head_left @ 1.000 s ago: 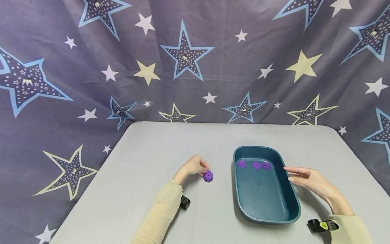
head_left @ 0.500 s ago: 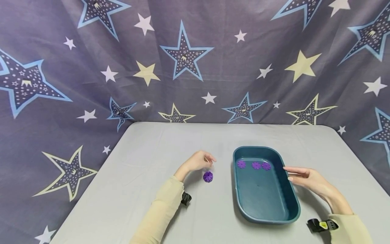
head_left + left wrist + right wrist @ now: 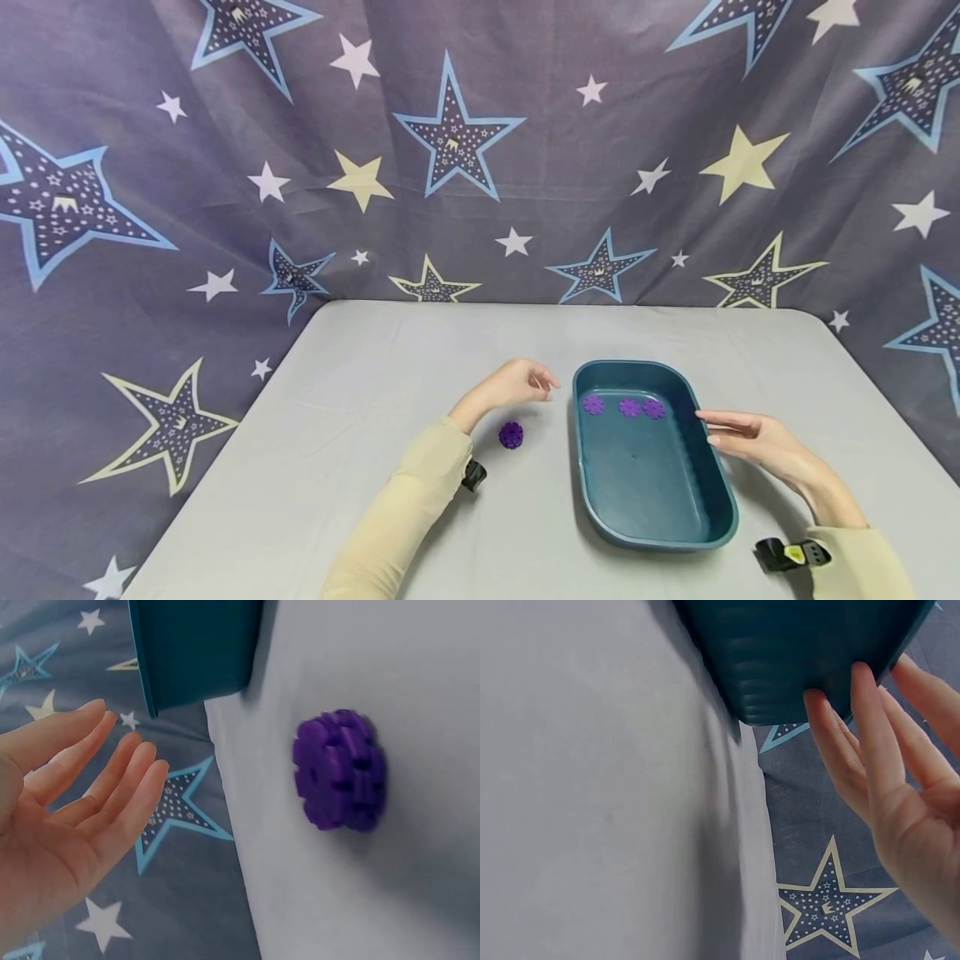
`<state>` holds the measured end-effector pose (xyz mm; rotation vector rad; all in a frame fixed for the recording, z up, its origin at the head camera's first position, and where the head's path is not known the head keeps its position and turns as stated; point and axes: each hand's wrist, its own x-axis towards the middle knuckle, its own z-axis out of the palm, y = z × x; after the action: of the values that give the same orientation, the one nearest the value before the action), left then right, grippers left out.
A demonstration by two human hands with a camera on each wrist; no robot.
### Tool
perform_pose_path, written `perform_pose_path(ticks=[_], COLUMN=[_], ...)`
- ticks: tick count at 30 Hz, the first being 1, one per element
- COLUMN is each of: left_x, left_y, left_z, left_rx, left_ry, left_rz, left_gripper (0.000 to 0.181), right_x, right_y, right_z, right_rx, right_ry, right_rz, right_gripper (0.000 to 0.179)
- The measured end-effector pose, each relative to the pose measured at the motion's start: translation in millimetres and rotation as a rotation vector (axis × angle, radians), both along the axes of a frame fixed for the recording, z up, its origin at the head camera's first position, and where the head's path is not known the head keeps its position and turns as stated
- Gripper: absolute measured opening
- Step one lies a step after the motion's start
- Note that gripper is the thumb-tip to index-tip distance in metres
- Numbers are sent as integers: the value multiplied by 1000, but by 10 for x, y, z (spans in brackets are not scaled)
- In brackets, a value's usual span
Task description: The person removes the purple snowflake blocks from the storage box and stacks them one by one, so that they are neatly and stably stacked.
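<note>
My left hand (image 3: 517, 383) hovers over the table between a small stack of purple notched discs (image 3: 512, 435) and the tray, fingers loosely extended and nothing visible in them. In the left wrist view the purple stack (image 3: 341, 771) stands on the cloth to the right of the hand (image 3: 82, 795), apart from it. A teal rectangular tray (image 3: 637, 533) has three purple flower-shaped discs (image 3: 630, 407) lying inside near its far end. With straight fingers my right hand (image 3: 765, 442) touches the tray's right side; the right wrist view shows fingertips (image 3: 815, 697) against its outer wall.
A pale grey cloth (image 3: 375, 400) covers the table. Behind and to the sides hangs a dark fabric backdrop (image 3: 540, 167) printed with stars. Each wrist carries a small black camera, such as the right-hand device (image 3: 776, 554).
My left hand has left the purple stack and moved right and away from me, toward the tray. The stack stays on the table. The right hand and tray hold their places.
</note>
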<state>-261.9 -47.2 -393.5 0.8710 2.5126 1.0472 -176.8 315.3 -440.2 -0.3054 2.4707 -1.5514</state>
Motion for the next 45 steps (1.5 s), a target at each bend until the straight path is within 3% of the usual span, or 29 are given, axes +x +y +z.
perform_pose_path(ticks=[8, 17, 24, 29, 37, 42, 45], left_x=[-32, -25, -55, -74, -76, -99, -109], left_y=[195, 383, 547, 706, 945, 1022, 1046], left_z=[101, 177, 151, 118, 49, -11, -28], left_rx=[-81, -117, -166, -252, -392, -495, -530], left_ry=[44, 57, 117, 152, 173, 228, 225], left_rz=[-29, -110, -178, -214, -232, -257, -253], left_gripper=[20, 23, 21, 22, 24, 25, 26], right_x=[5, 14, 12, 14, 13, 12, 9], right_y=[-1, -10, -2, 4, 0, -13, -18], right_z=[2, 6, 7, 6, 14, 24, 24], right_rx=[2, -27, -8, -10, 3, -14, -23], right_ry=[6, -9, 0, 2, -4, -10, -12], right_rz=[-5, -1, -8, -12, -12, -5, -3], right_gripper=[49, 48, 49, 48, 49, 49, 49])
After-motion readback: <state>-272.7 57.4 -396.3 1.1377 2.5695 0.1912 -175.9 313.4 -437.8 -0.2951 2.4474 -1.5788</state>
